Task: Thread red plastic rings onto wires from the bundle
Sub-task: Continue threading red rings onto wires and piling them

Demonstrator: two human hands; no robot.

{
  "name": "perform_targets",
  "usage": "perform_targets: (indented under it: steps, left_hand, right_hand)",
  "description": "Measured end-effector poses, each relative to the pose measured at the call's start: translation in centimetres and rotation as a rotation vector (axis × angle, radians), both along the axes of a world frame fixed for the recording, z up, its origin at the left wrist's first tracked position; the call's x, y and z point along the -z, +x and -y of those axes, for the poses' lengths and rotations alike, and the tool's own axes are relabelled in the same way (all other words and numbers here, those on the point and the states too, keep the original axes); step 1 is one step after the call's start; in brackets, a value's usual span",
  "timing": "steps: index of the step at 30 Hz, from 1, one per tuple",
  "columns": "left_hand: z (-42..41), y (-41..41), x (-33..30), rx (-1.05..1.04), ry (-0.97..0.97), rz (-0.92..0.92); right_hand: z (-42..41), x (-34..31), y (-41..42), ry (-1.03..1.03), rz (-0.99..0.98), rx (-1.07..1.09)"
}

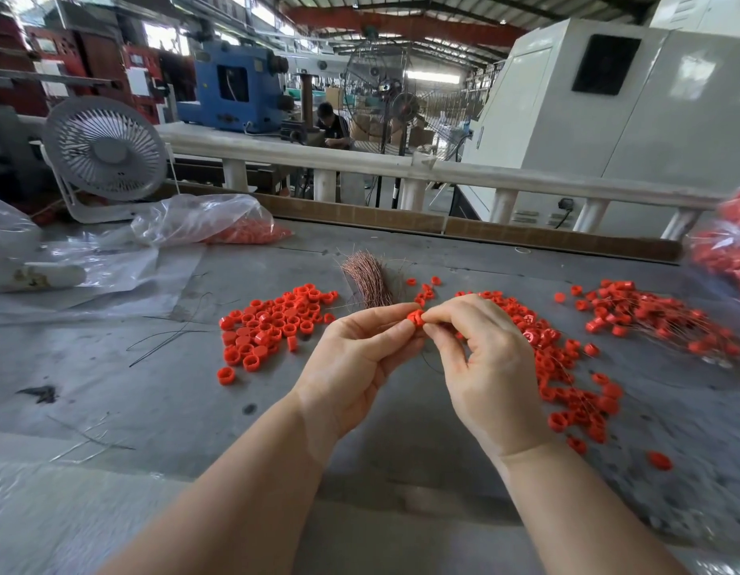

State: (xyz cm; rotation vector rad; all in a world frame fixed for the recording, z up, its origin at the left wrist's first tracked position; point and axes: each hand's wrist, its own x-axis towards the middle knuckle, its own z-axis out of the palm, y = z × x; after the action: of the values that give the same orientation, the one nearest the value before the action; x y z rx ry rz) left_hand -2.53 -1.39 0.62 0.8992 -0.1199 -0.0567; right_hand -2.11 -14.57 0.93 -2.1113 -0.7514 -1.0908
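My left hand and my right hand meet above the grey table, both pinching one red plastic ring between thumb and fingertips. A thin dark wire loops down below the right fingers. The copper wire bundle lies just behind the hands. A pile of loose red rings spreads on the left. Rings with wires through them lie to the right, and a further heap of them at the far right.
A clear plastic bag with red rings lies at the back left beside a white desk fan. Another bag of rings sits at the right edge. Loose dark wires trail on the left. A white rail borders the far side.
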Motion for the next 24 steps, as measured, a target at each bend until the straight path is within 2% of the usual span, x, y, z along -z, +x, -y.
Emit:
perform_targets:
  steps: [14,24]
  left_hand:
    - [-0.09,-0.09,-0.17,-0.035,0.045,-0.002]
    - [0.07,-0.15,-0.04,-0.121,0.169,0.058]
  right_hand:
    - [-0.02,0.03,0.24,0.008,0.001,-0.048]
    - [0.15,0.06,0.34,0.01,-0.047,-0.063]
